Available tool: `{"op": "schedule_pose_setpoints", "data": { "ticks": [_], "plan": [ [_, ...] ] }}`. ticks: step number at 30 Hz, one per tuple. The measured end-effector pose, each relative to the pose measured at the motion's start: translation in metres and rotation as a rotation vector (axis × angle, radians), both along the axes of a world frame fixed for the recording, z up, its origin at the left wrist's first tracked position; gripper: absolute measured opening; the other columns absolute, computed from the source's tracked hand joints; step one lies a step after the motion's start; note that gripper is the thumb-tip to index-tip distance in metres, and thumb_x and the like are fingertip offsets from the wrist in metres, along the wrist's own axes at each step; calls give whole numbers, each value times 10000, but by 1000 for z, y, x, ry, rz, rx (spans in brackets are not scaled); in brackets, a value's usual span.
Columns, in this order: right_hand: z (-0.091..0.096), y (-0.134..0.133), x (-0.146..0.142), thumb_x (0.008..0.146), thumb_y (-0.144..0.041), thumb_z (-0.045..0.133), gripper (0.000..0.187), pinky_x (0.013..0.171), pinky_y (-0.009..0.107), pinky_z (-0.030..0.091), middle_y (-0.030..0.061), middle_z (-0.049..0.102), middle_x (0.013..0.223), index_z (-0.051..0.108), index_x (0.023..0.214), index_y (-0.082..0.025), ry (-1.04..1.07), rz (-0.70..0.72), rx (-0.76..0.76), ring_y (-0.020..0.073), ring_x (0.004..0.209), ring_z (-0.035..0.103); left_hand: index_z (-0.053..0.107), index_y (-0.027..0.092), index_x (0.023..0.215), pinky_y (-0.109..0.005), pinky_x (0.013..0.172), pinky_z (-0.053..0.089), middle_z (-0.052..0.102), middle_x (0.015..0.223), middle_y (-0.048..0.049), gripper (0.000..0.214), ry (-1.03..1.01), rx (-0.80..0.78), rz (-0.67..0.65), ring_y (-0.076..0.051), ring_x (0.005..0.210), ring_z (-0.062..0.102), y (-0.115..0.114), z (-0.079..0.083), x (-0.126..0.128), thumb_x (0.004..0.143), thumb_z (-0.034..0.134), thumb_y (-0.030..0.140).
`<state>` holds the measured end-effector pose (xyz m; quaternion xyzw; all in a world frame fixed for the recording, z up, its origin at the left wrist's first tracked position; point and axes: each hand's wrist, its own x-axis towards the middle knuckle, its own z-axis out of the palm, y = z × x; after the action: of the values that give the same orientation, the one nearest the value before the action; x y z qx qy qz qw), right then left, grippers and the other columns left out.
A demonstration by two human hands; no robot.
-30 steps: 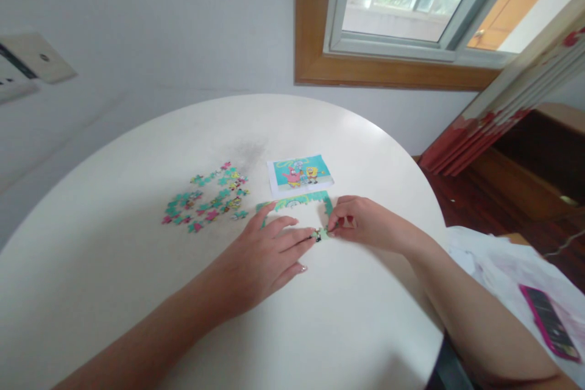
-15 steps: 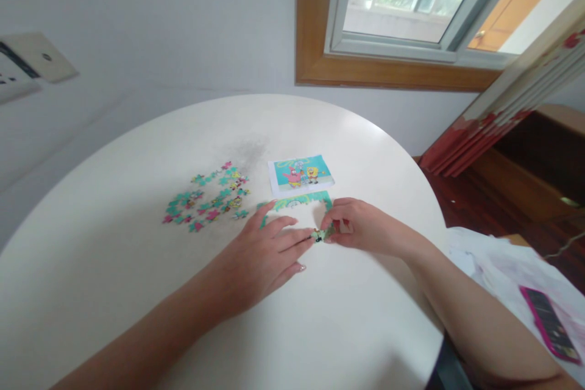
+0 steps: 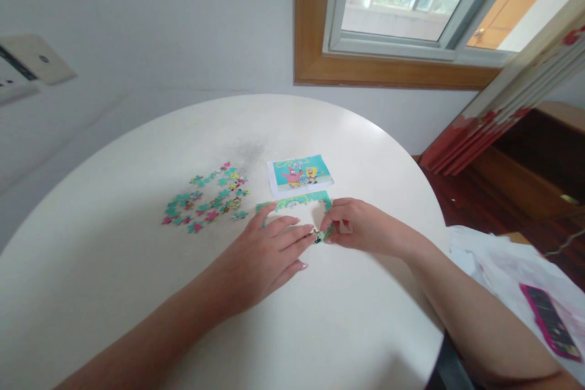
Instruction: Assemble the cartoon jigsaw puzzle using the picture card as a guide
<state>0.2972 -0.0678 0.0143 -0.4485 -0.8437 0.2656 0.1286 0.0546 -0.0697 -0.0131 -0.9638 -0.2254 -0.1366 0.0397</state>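
Observation:
A partly joined green puzzle border [image 3: 299, 202] lies on the round white table [image 3: 137, 292]. My left hand [image 3: 265, 253] rests flat on its lower left part, fingers stretched out and pressing the pieces. My right hand [image 3: 359, 225] pinches a small puzzle piece [image 3: 321, 234] at the border's lower right corner, right beside my left fingertips. A cartoon reference picture [image 3: 299, 173] lies just behind the border. Loose puzzle pieces [image 3: 205, 198] are scattered to the left.
A wooden-framed window [image 3: 402, 18] is in the wall behind the table. A folded red and cream curtain [image 3: 503, 103] hangs at the right. A pink phone [image 3: 548, 320] lies on white cloth [image 3: 498, 262] at the lower right, past the table's edge.
My right hand has slid slightly left with the small piece, closing toward my left fingertips. My left hand has stayed in place.

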Motion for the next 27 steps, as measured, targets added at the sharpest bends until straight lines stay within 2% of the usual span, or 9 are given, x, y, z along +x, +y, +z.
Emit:
{"op": "schedule_pose_setpoints", "data": {
  "ticks": [5, 10, 17, 27],
  "plan": [
    [4, 0, 8, 792, -162, 653, 181, 688, 234, 436, 18, 622, 840, 705, 958, -212, 18, -13, 1, 125, 735, 564, 529, 251, 1319, -465, 1156, 136, 568, 1358, -23, 413, 29, 29, -2, -222, 1250, 472, -3, -5, 6, 951, 476, 432],
    [9, 1, 17, 804, -92, 577, 218, 688, 243, 441, 33, 631, 846, 714, 934, -200, -1, -85, 27, 128, 717, 563, 504, 282, 1342, -481, 1175, 97, 520, 1406, -14, 445, 60, 62, 0, -225, 1307, 416, -6, -7, 10, 945, 462, 480],
    [3, 0, 12, 818, -145, 613, 205, 694, 247, 445, 33, 626, 882, 728, 958, -242, 5, -3, 5, 133, 737, 583, 505, 264, 1350, -495, 1185, 48, 556, 1374, -13, 451, 47, 43, 2, -229, 1317, 409, -7, -8, 11, 951, 454, 469],
    [1, 1, 15, 811, -136, 614, 214, 692, 241, 434, 28, 632, 864, 730, 959, -239, -9, -18, 3, 127, 724, 571, 509, 270, 1347, -508, 1179, 64, 560, 1371, -21, 470, 79, 80, 15, -238, 1300, 439, -10, -4, 10, 937, 472, 496]
  ]
}}
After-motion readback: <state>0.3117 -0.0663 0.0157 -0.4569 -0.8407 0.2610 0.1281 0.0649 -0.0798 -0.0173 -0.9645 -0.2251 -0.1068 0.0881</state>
